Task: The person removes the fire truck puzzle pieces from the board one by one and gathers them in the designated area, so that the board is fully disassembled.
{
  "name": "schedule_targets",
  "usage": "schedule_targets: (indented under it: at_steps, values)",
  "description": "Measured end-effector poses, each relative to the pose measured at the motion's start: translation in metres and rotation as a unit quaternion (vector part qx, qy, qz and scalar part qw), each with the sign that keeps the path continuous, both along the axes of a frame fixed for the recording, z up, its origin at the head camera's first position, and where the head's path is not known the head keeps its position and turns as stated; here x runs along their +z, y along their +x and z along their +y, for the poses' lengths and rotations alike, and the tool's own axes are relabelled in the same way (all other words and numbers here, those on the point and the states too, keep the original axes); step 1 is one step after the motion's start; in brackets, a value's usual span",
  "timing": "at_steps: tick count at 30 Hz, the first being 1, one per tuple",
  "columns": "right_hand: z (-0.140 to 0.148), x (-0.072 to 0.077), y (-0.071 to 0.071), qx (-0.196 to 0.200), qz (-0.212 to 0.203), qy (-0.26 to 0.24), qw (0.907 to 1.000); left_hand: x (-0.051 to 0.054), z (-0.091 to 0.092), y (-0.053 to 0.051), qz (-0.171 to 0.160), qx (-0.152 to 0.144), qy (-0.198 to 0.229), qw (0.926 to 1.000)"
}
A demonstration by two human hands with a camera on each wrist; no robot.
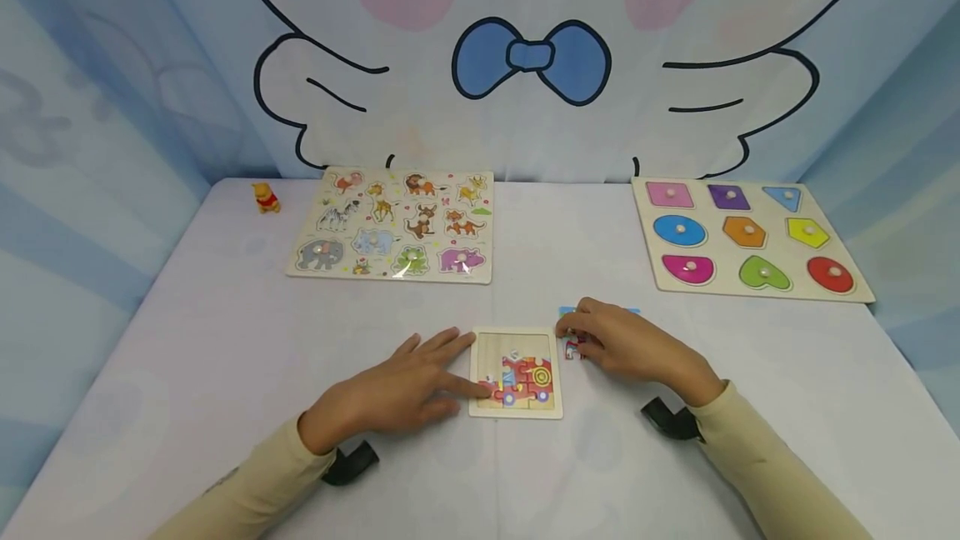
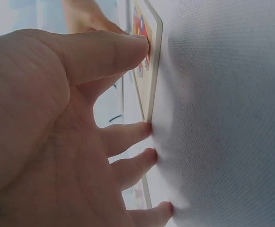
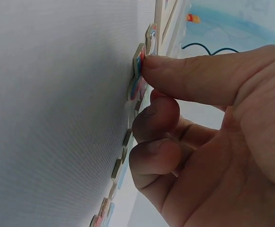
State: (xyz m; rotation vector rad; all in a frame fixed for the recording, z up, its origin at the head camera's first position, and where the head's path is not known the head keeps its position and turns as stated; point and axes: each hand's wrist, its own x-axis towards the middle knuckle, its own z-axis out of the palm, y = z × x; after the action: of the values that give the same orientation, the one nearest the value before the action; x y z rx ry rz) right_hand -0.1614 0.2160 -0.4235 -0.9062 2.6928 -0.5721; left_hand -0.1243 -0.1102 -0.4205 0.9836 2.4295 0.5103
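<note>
A small wooden puzzle tray (image 1: 491, 347) lies on the table, partly filled with joined jigsaw pieces (image 1: 534, 377) that show a red vehicle. My left hand (image 1: 393, 390) is spread at the tray's left side; its thumb (image 2: 132, 49) presses on the pieces at the lower left, while other fingertips touch the tray's edge and the cloth. Right of the tray, my right hand (image 1: 626, 344) pinches a red and blue jigsaw piece (image 3: 138, 61) close to the tabletop. More loose pieces (image 3: 116, 169) lie under and beside that hand, mostly hidden in the head view.
At the back left lies an animal peg board (image 1: 390, 222), with a little yellow bear figure (image 1: 266, 198) farther left. A peg board of coloured shapes (image 1: 716, 252) lies at the back right. Behind the white-covered table (image 1: 187, 340) hangs a printed curtain (image 1: 517, 132).
</note>
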Motion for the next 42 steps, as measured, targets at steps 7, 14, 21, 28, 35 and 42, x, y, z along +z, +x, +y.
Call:
schedule_targets:
  at_steps: [7, 14, 21, 28, 35, 42]
  values:
    - [-0.001, 0.001, 0.0, -0.009, -0.004, 0.003, 0.9999, 0.0, 0.0, 0.0, -0.002, 0.004, -0.001, 1.0]
    - [0.0, 0.001, 0.0, -0.012, -0.002, 0.0, 0.9999, 0.0, 0.0, 0.0, 0.002, 0.003, 0.001, 1.0]
    - [-0.005, 0.005, 0.003, -0.029, 0.03, 0.013, 0.999, 0.0, 0.0, -0.001, -0.002, 0.001, -0.001, 1.0]
    - [-0.031, 0.022, 0.007, 0.009, 0.101, 0.006, 0.9948, -0.001, 0.0, -0.002, 0.002, -0.002, -0.003, 1.0]
    - [-0.062, 0.011, 0.012, 0.104, 0.091, 0.036, 0.9897, 0.001, 0.001, -0.003, -0.002, -0.005, -0.007, 1.0]
    - [-0.068, 0.004, 0.014, 0.121, 0.085, 0.043, 0.9881, 0.003, 0.0, -0.001, -0.008, 0.003, -0.01, 0.9999]
